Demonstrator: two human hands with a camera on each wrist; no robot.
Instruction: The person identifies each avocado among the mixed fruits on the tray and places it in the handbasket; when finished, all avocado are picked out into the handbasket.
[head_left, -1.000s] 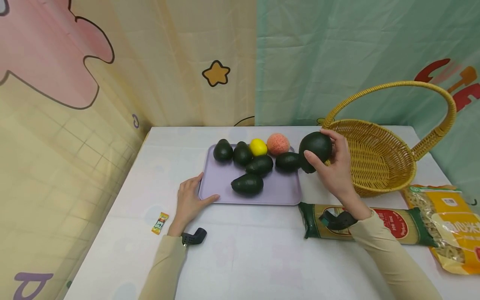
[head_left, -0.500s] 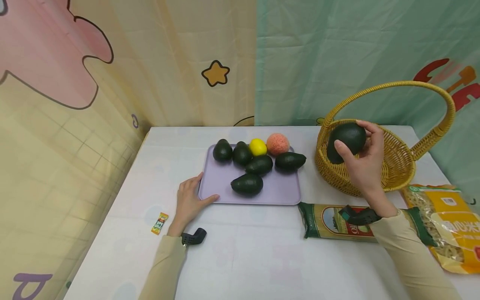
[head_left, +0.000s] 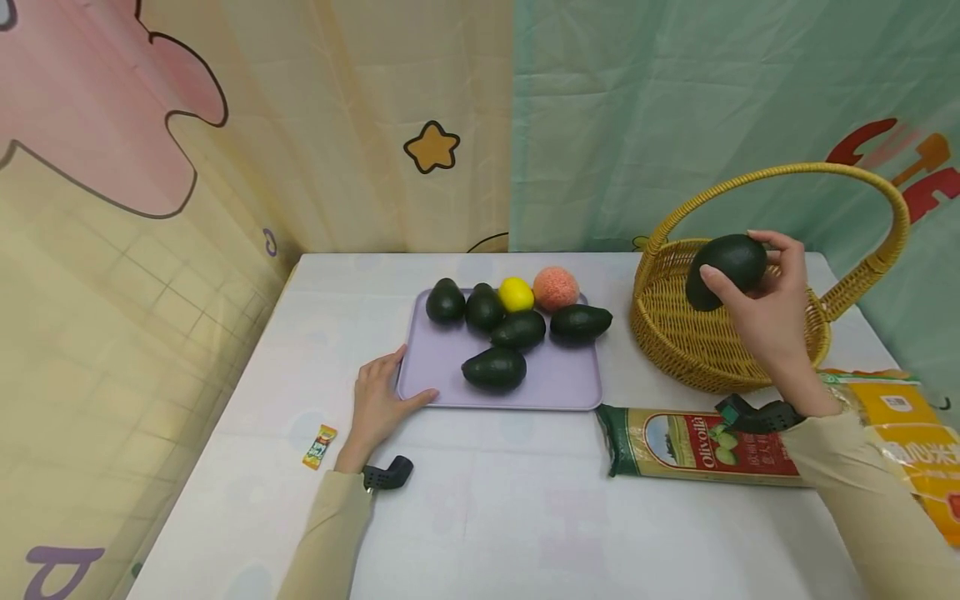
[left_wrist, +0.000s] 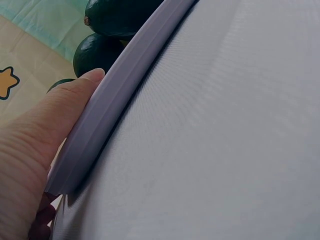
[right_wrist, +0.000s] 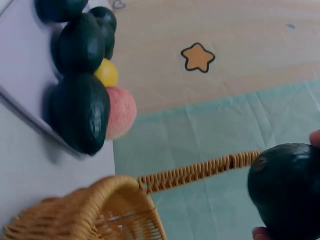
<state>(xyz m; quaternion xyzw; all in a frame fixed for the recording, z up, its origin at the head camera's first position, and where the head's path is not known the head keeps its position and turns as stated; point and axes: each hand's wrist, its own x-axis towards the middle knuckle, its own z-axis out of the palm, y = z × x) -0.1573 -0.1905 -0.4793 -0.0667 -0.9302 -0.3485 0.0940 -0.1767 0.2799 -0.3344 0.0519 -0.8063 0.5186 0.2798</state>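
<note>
My right hand (head_left: 780, 304) grips a dark green avocado (head_left: 727, 271) between thumb and fingers, above the yellow wicker basket (head_left: 678, 362). In the right wrist view the held avocado (right_wrist: 287, 192) shows at the lower right, with fingertips at its edges. My left hand (head_left: 378, 404) rests against the near left corner of a lilac tray (head_left: 558, 387). Its thumb (left_wrist: 75, 100) touches the tray rim in the left wrist view. On the tray lie several avocados, one (head_left: 495, 369) near the front and one (head_left: 581, 323) jutting past the right rim, plus a yellow lemon (head_left: 516, 295) and a pink peach (head_left: 556, 289).
The basket's tall handle (head_left: 787, 169) arches over it. A spaghetti pack (head_left: 690, 442) lies in front of the basket, partly under my right forearm. Beside it is an orange and yellow food bag (head_left: 900, 425). A small snack packet (head_left: 320, 447) lies left of my left arm.
My right hand has carried the avocado rightward, from beside the tray's right end to above the basket. The left hand and the tray have stayed put.
</note>
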